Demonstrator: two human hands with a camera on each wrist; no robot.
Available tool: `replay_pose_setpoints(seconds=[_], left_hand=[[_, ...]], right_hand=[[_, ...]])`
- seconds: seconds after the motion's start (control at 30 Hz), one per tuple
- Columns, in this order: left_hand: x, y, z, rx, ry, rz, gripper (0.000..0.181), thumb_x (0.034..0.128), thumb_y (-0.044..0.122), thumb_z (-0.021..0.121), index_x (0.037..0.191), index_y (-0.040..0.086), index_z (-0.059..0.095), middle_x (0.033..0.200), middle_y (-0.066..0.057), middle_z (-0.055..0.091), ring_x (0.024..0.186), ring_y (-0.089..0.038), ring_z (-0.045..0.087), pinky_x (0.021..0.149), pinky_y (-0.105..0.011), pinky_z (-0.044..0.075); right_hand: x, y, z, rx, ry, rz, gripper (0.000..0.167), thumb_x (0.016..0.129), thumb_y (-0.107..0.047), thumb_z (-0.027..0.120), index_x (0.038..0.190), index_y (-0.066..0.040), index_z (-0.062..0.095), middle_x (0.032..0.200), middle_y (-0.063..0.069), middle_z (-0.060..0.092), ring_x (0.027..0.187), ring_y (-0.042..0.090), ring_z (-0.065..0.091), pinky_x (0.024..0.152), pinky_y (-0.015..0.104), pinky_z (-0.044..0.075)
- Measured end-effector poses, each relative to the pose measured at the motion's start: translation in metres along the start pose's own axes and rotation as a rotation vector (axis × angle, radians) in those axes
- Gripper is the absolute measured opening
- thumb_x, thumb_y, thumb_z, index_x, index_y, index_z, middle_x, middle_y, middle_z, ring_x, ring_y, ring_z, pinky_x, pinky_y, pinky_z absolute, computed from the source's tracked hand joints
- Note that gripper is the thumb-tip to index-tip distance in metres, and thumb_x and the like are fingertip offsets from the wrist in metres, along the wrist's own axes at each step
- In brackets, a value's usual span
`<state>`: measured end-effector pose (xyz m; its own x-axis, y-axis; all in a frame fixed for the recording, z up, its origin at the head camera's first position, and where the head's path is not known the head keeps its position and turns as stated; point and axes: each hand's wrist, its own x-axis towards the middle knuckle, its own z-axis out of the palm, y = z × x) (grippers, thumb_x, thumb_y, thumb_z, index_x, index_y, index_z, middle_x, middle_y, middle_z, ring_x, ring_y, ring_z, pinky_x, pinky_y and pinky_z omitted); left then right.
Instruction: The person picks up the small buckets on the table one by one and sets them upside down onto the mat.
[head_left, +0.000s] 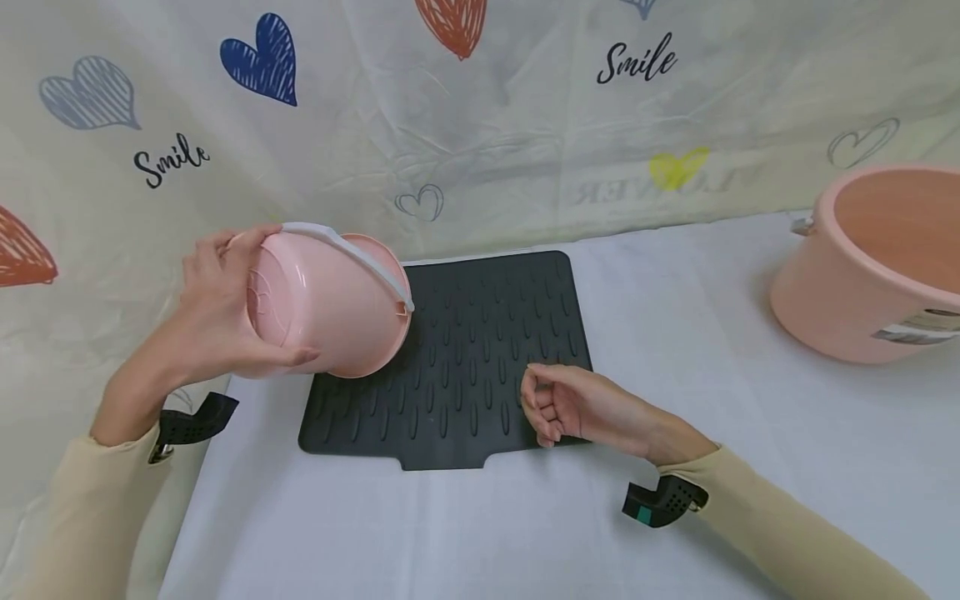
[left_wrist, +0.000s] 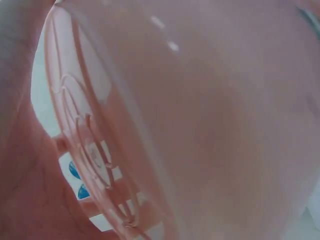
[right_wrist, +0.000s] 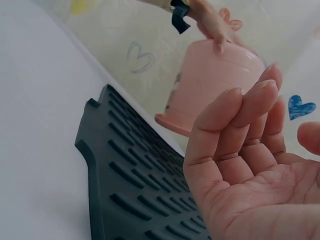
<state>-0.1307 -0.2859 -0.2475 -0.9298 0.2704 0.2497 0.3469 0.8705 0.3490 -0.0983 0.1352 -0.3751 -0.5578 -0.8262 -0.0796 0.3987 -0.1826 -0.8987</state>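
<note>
A small pink bucket (head_left: 341,308) with a white handle (head_left: 352,250) is held in the air, tipped on its side with its mouth toward the right. My left hand (head_left: 206,312) grips it round the bottom, thumb on the near side and fingers on the far side. In the left wrist view the bucket's ribbed base (left_wrist: 90,130) lies against the palm. Below and beyond it is a black ridged drying mat (head_left: 465,358). My right hand (head_left: 573,404), fingers loosely curled and holding nothing, is over the mat's right edge; its palm (right_wrist: 260,195) shows in the right wrist view.
A larger pink bucket (head_left: 840,283) stands upright on the white tablecloth (head_left: 675,333) at the far right, partly cut off by the frame. Behind the table hangs a cream curtain (head_left: 510,125) printed with hearts and the word Smile.
</note>
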Motion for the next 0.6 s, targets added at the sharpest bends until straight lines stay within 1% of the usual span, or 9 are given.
replay_pose_setpoints(seconds=[0.1,0.2,0.37,0.47,0.6], left_hand=[[0.007,0.005,-0.002,0.034,-0.089,-0.003,0.13,0.0528,0.039,0.102,0.159,0.023,0.029,0.148,-0.033,0.025,0.14,-0.051,0.017,0.084,-0.072,0.035],[0.016,0.008,-0.007,0.065,-0.173,-0.008,0.129,0.055,0.042,0.101,0.16,0.023,0.028,0.15,-0.033,0.023,0.142,-0.052,0.015,0.082,-0.076,0.033],[0.03,0.012,-0.017,0.106,-0.297,-0.024,0.129,0.0599,0.046,0.099,0.161,0.022,0.022,0.152,-0.033,0.019,0.139,-0.053,0.014,0.081,-0.075,0.035],[0.036,0.014,-0.021,0.128,-0.336,-0.032,0.13,0.0615,0.046,0.098,0.162,0.022,0.02,0.152,-0.033,0.018,0.137,-0.054,0.016,0.082,-0.074,0.037],[0.043,0.015,-0.023,0.15,-0.366,-0.039,0.129,0.0626,0.046,0.097,0.163,0.022,0.019,0.151,-0.033,0.019,0.135,-0.054,0.019,0.084,-0.074,0.04]], right_hand=[[0.0,0.0,0.0,0.002,-0.006,0.003,0.036,0.116,-0.03,0.032,0.096,-0.012,0.056,0.078,0.0,0.056,0.067,0.015,0.053,0.073,0.031,0.049],[-0.001,0.0,0.0,-0.002,0.003,0.011,0.036,0.115,-0.031,0.033,0.095,-0.012,0.056,0.077,0.0,0.056,0.066,0.015,0.052,0.073,0.031,0.048],[-0.002,0.001,-0.001,-0.002,0.003,0.018,0.036,0.115,-0.031,0.033,0.095,-0.012,0.055,0.077,0.0,0.055,0.066,0.016,0.051,0.073,0.031,0.048],[-0.002,0.001,-0.001,-0.002,0.001,0.018,0.036,0.115,-0.031,0.033,0.095,-0.011,0.055,0.077,0.0,0.055,0.066,0.016,0.05,0.073,0.031,0.048],[-0.002,0.001,-0.001,0.006,-0.009,0.013,0.036,0.115,-0.03,0.032,0.095,-0.011,0.054,0.077,0.0,0.055,0.066,0.015,0.051,0.073,0.03,0.048]])
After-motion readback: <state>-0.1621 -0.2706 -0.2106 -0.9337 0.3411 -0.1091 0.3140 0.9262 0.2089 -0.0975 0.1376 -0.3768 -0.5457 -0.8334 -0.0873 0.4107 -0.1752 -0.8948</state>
